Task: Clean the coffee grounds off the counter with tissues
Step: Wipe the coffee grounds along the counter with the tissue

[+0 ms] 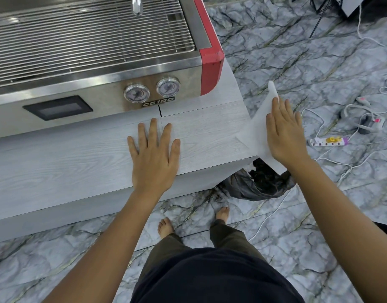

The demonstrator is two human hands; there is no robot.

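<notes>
The left hand (154, 154) is lying flat with spread fingers on the counter (68, 162) at the frame's centre, probably for support, while the right hand (285, 136), fingers straight, is pressing the tissue (257, 130) over the counter's right corner, likely to push grounds into the bin bag (260, 184) below.

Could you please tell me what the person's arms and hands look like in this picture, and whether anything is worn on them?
Both forearms are bare up to the frame edge, with no sleeves in view. The left hand and right hand carry no gloves, rings, watch or bracelets that show. Fingernails are short and unpainted.
</notes>
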